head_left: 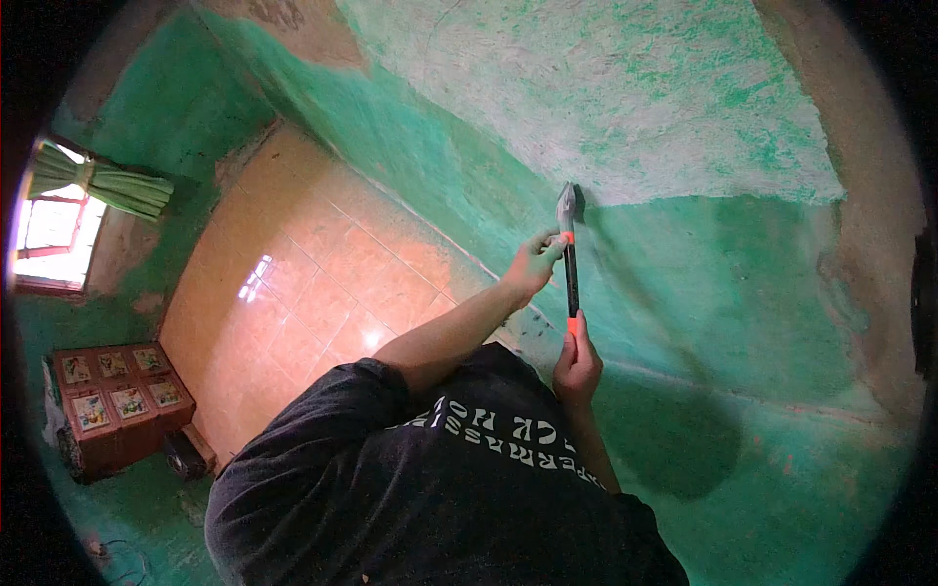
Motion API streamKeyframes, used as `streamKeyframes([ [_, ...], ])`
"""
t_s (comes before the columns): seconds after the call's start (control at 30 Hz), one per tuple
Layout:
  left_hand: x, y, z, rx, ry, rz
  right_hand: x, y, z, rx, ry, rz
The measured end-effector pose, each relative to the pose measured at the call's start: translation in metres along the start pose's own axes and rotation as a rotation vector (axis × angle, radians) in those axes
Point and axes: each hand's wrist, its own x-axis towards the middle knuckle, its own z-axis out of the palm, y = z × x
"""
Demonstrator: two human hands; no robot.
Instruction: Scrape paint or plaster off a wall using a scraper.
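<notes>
A long-handled scraper [573, 278] with a black and orange handle points up and away from me, its metal head against the wall [684, 254]. My right hand [578, 369] is closed round the orange lower end of the handle. Higher up, just below the head, the fingers of my left hand [533, 266] are closed on the handle. The scraper's head meets the lower edge of a pale scraped patch [625, 117], where streaks of green paint are left. Below that edge the wall is still solid green.
Orange floor tiles [313, 264] stretch along the wall to my left. A reddish-brown drawer cabinet [122, 444] with picture panels stands at the far left, below a window [61, 234] with a tied green curtain [122, 190]. Bare brownish plaster [874, 186] borders the wall at right.
</notes>
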Motion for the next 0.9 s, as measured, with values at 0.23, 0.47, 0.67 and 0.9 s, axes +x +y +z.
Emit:
streamKeyframes([
  [0.23, -0.007, -0.004, 0.010, 0.036, -0.041, 0.060, -0.008, 0.009, -0.006, 0.009, 0.070, -0.072],
  [0.47, -0.010, -0.003, 0.008, 0.012, -0.051, 0.062, -0.013, 0.011, 0.000, -0.015, 0.053, -0.060],
  [0.67, 0.002, -0.007, 0.000, 0.010, 0.035, 0.104, 0.000, -0.002, 0.004, -0.022, -0.075, 0.058],
  [0.9, -0.006, -0.007, 0.008, 0.092, -0.039, 0.057, -0.012, 0.010, -0.003, -0.002, 0.017, -0.003],
])
